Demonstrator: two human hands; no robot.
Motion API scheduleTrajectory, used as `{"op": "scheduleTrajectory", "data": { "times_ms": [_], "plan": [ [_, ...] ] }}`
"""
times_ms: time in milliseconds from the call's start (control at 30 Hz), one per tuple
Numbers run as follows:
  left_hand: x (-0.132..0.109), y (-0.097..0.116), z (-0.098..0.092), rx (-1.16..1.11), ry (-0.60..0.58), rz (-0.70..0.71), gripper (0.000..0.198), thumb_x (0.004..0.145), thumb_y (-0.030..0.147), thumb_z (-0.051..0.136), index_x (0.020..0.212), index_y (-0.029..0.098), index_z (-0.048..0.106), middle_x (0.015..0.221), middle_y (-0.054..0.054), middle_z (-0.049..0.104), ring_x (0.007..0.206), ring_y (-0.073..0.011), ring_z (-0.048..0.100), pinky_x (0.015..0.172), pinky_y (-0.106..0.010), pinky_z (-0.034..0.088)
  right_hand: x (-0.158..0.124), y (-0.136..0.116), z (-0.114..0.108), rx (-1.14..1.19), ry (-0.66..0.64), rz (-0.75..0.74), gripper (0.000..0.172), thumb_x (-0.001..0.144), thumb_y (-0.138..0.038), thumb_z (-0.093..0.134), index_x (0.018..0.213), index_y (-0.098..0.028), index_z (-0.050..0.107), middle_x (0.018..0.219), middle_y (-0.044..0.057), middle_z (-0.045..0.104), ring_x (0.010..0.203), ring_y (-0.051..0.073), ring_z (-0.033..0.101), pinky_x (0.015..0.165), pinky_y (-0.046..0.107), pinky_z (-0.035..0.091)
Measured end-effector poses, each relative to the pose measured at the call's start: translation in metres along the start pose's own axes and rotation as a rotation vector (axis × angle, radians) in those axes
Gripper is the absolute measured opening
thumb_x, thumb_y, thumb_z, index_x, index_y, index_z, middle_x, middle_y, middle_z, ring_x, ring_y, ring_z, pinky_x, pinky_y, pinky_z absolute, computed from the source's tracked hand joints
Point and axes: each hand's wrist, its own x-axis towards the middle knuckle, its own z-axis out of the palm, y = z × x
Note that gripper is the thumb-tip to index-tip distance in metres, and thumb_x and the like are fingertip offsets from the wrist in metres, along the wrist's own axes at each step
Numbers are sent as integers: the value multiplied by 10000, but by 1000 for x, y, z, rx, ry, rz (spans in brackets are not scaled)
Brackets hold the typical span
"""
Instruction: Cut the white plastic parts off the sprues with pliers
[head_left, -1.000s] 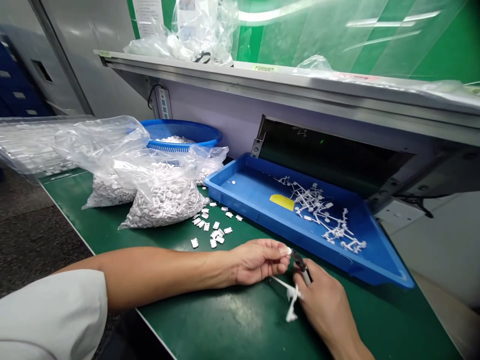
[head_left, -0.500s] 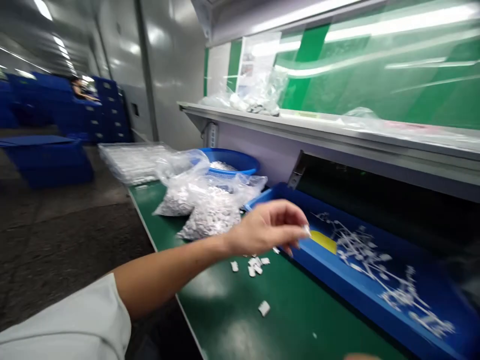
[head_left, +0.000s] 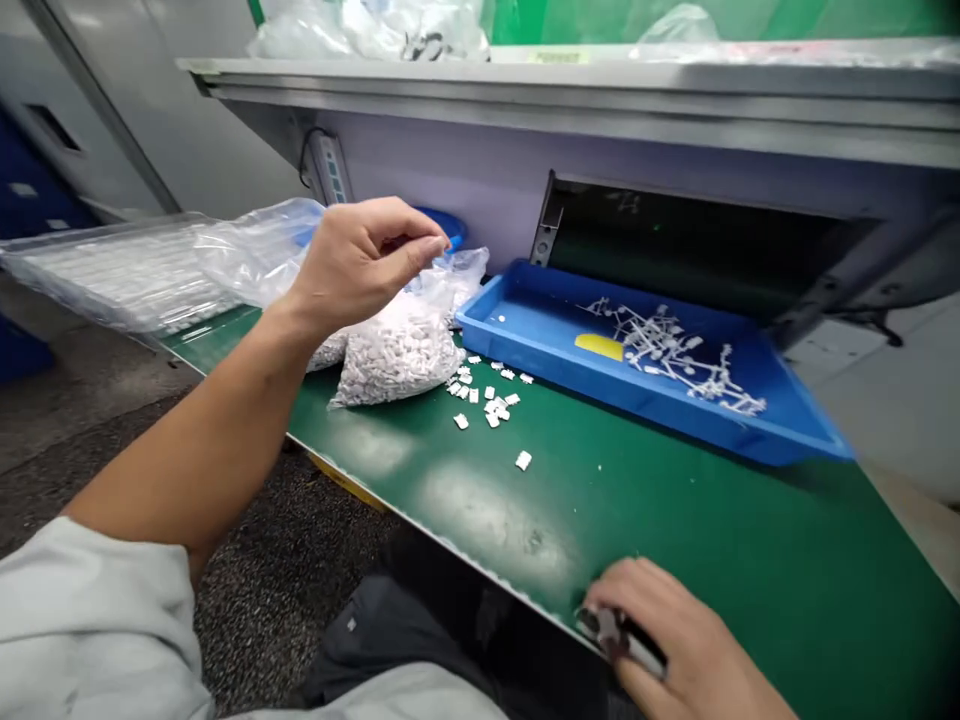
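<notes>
My left hand [head_left: 367,260] is raised over the clear bags, thumb and fingertips pinched together; whatever is between them is too small to make out. Below it sits a clear bag [head_left: 397,355] full of small white pieces. My right hand [head_left: 660,630] is at the table's front edge, its fingers wrapped round a metal hand tool [head_left: 622,640], blurred, perhaps pliers or cutters. Loose white pieces [head_left: 495,405] lie on the green table [head_left: 465,500], and one piece [head_left: 523,460] lies apart, nearer the front.
A blue tray [head_left: 637,400] holds white branching plastic sprues [head_left: 667,345] and a yellow piece [head_left: 598,346]. A plastic-wrapped stack [head_left: 120,275] lies at the left, a blue basket [head_left: 450,228] behind the bags. A grey shelf [head_left: 525,85] overhangs the back.
The view has turned down and right. My left hand has moved from beside the tray's edge to above the bags. My right hand, earlier barely in view, now shows with the tool.
</notes>
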Motion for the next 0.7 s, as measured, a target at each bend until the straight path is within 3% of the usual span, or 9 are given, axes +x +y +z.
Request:
{"op": "scheduleTrajectory", "data": {
  "times_ms": [67,167,333,433,567,633,700],
  "plan": [
    [-8,29,0,-127,-59,45,180,884,302,639,935,144,709,814,-43,692,686,-98,606,621,-222,481,-5,2,-3,89,63,73,105,938,-237,474,963,-267,571,958,13,596,843,164,566,723,265,457],
    [-20,57,-4,-222,-235,111,156,886,292,635,909,162,720,792,-49,697,669,-121,626,592,-232,486,-8,-5,-4,174,117,155,143,973,-318,450,929,-256,571,959,13,598,818,160,563,717,259,447],
    [-20,75,-6,-291,-379,190,163,888,297,626,939,178,725,798,-44,710,680,-127,644,622,-204,484,-4,-27,-6,133,149,140,183,959,-327,447,874,-234,580,883,17,610,779,167,567,710,266,450],
    [-9,83,5,-364,-408,227,169,905,277,599,969,171,715,811,-41,708,683,-118,641,619,-189,474,3,-19,-17,62,217,130,190,948,-308,437,901,-232,604,884,24,634,779,171,586,714,268,462],
    [-1,88,34,-436,-518,250,176,926,247,559,967,155,704,835,-44,703,726,-117,642,664,-185,475,28,31,-66,-183,584,279,251,922,-361,482,1088,-249,633,1029,33,677,920,192,625,816,277,466],
    [-6,86,51,-469,-622,256,172,927,236,550,964,163,701,828,-41,702,734,-119,644,685,-184,474,51,62,-104,-279,703,375,283,929,-397,473,1054,-221,656,937,48,693,841,206,639,740,285,471],
    [-16,80,68,-494,-738,261,163,921,214,550,967,181,703,823,-36,705,738,-122,648,700,-181,473,81,87,-140,-349,738,410,310,931,-421,482,955,-184,681,790,43,674,735,206,632,657,287,459]
  ]
}}
